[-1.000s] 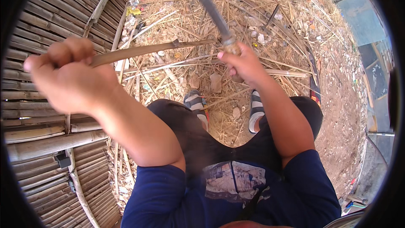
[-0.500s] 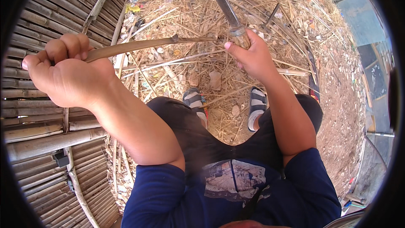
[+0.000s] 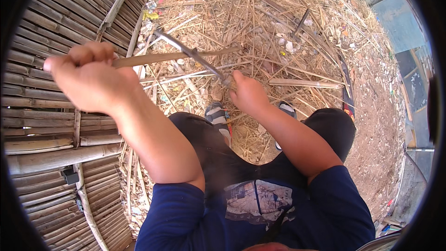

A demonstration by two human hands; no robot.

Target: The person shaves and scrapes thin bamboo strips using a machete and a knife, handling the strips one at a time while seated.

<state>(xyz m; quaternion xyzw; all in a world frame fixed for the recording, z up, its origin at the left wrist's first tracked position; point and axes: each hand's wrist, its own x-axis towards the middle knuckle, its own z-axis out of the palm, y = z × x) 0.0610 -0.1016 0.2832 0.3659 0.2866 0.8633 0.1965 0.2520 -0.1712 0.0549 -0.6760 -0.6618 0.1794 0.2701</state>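
My left hand (image 3: 95,81), at the left before the slatted wall, is closed round the thick end of a bamboo strip (image 3: 153,59). The strip points to the right over the littered ground and narrows past a node. Closed on the handle of a machete is my right hand (image 3: 250,94), above my feet; the fingers cover most of that handle. Its dark machete blade (image 3: 209,66) slants up and left, crossing the strip at the node. Blade and strip seem to meet there, but I cannot tell how deep the edge sits.
A wall of bamboo poles (image 3: 51,97) runs along the left. Bamboo shavings and straw (image 3: 232,14) cover the ground, with a split bamboo piece (image 3: 304,83) and a dark metal tool (image 3: 301,24) at the right. A blue panel (image 3: 397,21) leans far right.
My right hand has come down and left, swinging the machete blade across the bamboo strip. My left hand, still gripping the strip, has shifted slightly right and down.
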